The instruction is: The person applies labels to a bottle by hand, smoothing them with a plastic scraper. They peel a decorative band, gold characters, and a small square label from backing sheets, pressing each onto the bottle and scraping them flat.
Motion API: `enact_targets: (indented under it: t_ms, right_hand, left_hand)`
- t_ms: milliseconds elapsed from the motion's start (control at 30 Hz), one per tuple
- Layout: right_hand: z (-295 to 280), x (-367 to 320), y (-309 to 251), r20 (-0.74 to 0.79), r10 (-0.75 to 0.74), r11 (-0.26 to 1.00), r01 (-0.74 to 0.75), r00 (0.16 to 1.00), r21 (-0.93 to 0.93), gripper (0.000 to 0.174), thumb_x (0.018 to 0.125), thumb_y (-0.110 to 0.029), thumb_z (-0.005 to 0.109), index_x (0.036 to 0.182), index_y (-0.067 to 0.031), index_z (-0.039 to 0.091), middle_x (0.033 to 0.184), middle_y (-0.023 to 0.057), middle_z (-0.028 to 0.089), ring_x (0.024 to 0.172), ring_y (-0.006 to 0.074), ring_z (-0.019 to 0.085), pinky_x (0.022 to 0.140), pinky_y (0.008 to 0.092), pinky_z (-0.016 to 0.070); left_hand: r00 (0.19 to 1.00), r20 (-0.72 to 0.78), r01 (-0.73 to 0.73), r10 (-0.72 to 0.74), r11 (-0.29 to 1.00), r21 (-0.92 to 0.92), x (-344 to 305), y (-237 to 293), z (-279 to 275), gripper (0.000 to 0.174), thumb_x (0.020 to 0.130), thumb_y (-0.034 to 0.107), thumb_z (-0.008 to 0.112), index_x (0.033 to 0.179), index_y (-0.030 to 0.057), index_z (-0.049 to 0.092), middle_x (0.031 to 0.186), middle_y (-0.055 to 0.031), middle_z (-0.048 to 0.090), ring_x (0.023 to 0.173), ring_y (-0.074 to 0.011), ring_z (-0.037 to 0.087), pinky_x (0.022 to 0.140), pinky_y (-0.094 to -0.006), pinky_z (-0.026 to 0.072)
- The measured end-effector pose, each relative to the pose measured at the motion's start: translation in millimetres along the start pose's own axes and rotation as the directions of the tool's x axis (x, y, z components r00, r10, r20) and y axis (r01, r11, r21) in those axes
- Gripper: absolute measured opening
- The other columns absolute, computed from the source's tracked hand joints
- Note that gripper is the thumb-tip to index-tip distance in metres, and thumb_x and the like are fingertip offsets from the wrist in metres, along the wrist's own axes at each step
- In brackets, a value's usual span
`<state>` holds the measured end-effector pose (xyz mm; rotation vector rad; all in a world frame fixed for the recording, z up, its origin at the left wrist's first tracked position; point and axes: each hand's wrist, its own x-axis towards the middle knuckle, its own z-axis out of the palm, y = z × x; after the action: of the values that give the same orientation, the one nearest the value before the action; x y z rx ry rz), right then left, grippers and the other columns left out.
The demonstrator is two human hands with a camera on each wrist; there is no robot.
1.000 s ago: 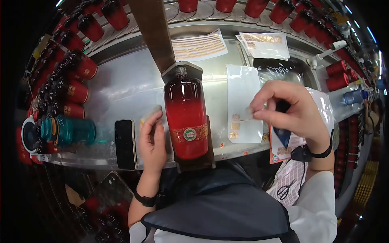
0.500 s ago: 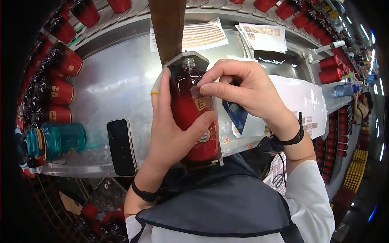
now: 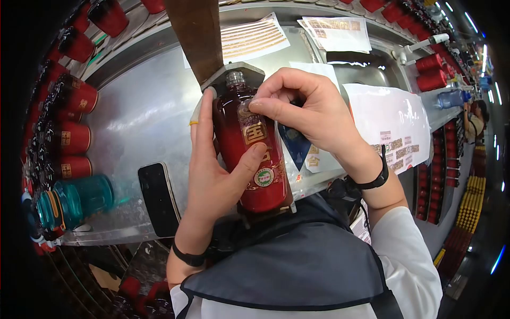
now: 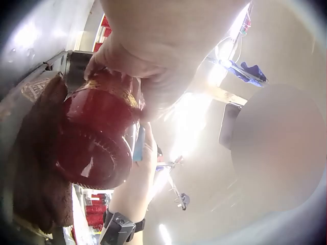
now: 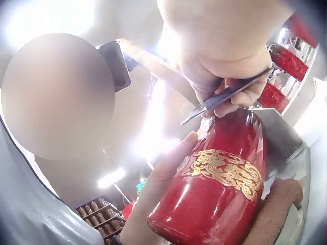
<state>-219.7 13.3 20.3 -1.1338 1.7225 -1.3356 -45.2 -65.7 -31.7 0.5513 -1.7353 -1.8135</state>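
A red bottle [image 3: 263, 198] with a dark shoulder and clear neck lies tilted on a stand, its neck away from me. My left hand [image 3: 210, 178] grips it, fingers along its left side and thumb on the front. A clear sticker strip [image 3: 245, 118] with gold characters lies down the bottle's front; my right hand [image 3: 313, 109] pinches its upper end between thumb and forefinger. A flat blue pointed scraper [image 3: 296, 150] is tucked in the same hand; its thin edge shows in the right wrist view. Gold ornament [image 5: 225, 171] bands the lower bottle.
A phone [image 3: 158, 199] and a teal water jar [image 3: 79, 194] are on the metal table at left. Printed sheets [image 3: 255, 40] lie at the back, with a white sheet [image 3: 388, 111] at right. Rows of red bottles [image 3: 74, 135] line the left. A brown post [image 3: 194, 37] rises behind the bottle.
My right hand moved left from the white sheet to the bottle with the clear sticker. My left hand came onto the bottle and grips it. The strip now lies lower along the bottle's front.
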Motion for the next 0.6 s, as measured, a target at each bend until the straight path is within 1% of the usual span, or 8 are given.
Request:
enact_targets:
  t_ms: [67,133,167,233,300,367,500,600]
  right_hand:
    - [2.5,-0.3,-2.3,-0.007,0.004,1.000,-0.004,1.000,0.006,0.013,0.086,-0.015,0.074,0.089,-0.0032,0.070,0.072,-0.0020,0.063,0.062,0.0025,0.050,0.056,0.0200,0.0404]
    - [2.6,-0.8,-3.8,-0.016,0.008,1.000,-0.008,1.000,0.012,0.013,0.086,-0.015,0.074,0.089,-0.0032,0.070,0.071,-0.0017,0.063,0.063,0.0027,0.052,0.057,0.0199,0.0414]
    - [1.7,-0.3,-3.7,0.003,0.018,1.000,-0.018,1.000,-0.011,0.012,0.087,-0.012,0.074,0.091,-0.0022,0.069,0.074,-0.0030,0.063,0.065,0.0010,0.052,0.059,0.0176,0.0410]
    - [2.0,0.3,-1.0,0.017,0.029,0.999,-0.028,0.999,-0.030,0.010,0.088,-0.009,0.073,0.092,-0.0011,0.068,0.078,-0.0044,0.063,0.067,-0.0007,0.052,0.061,0.0154,0.0406]
    - [4.1,0.6,3.7,-0.018,-0.056,0.998,0.056,0.998,0.020,0.014,0.086,-0.016,0.074,0.088,-0.0029,0.069,0.070,-0.0008,0.063,0.061,0.0036,0.054,0.056,0.0206,0.0428]
    - [2.2,0.5,1.8,-0.006,-0.043,0.999,0.043,0.999,0.005,0.014,0.086,-0.016,0.074,0.087,-0.0029,0.068,0.070,-0.0009,0.063,0.061,0.0038,0.054,0.056,0.0207,0.0430]
    - [-0.5,0.8,-1.3,0.023,-0.017,0.999,0.017,1.000,-0.035,0.014,0.085,-0.015,0.074,0.087,-0.0031,0.068,0.069,-0.0012,0.061,0.061,0.0041,0.053,0.055,0.0209,0.0431]
    - [-0.2,1.1,-0.4,0.024,-0.006,1.000,0.006,1.000,-0.005,0.014,0.085,-0.015,0.075,0.086,-0.0032,0.068,0.068,-0.0015,0.061,0.060,0.0040,0.053,0.055,0.0207,0.0425]
  left_hand:
    - [1.000,0.011,-0.015,0.015,1.000,0.011,-0.8,-0.2,-0.3,0.093,0.084,0.010,0.075,0.154,-0.0011,0.014,0.142,-0.0189,0.035,0.129,-0.0268,0.047,0.106,-0.0370,0.0422]
    - [0.999,0.028,0.023,-0.025,0.999,0.040,-2.3,0.9,-1.3,0.094,0.084,0.009,0.074,0.155,0.0009,0.012,0.143,-0.0182,0.034,0.128,-0.0262,0.048,0.105,-0.0372,0.0435]
    - [0.999,0.034,0.027,-0.028,0.999,0.043,-2.4,1.1,-0.8,0.094,0.084,0.009,0.074,0.155,0.0009,0.012,0.143,-0.0182,0.034,0.128,-0.0262,0.048,0.105,-0.0372,0.0435]
    - [0.998,0.027,0.067,-0.064,0.993,-0.093,-2.2,1.8,0.9,0.095,0.084,0.009,0.074,0.155,0.0026,0.011,0.144,-0.0177,0.034,0.127,-0.0253,0.049,0.104,-0.0372,0.0454]
    - [0.997,0.035,0.074,-0.070,0.991,-0.114,-2.0,2.8,1.7,0.095,0.084,0.009,0.074,0.155,0.0030,0.011,0.144,-0.0174,0.033,0.126,-0.0250,0.050,0.103,-0.0373,0.0462]
    - [0.996,0.042,0.081,-0.075,0.988,-0.135,-1.7,2.1,2.0,0.095,0.084,0.009,0.074,0.155,0.0034,0.011,0.144,-0.0172,0.033,0.126,-0.0246,0.050,0.102,-0.0373,0.0469]
    - [0.998,0.037,0.049,-0.046,0.995,-0.084,-1.0,0.5,1.1,0.095,0.084,0.008,0.073,0.155,0.0028,0.011,0.143,-0.0172,0.034,0.125,-0.0247,0.051,0.102,-0.0372,0.0472]
    - [0.998,0.032,0.051,-0.048,0.996,-0.078,-0.9,0.7,1.7,0.095,0.084,0.009,0.074,0.155,0.0024,0.011,0.142,-0.0176,0.034,0.126,-0.0249,0.050,0.103,-0.0374,0.0465]
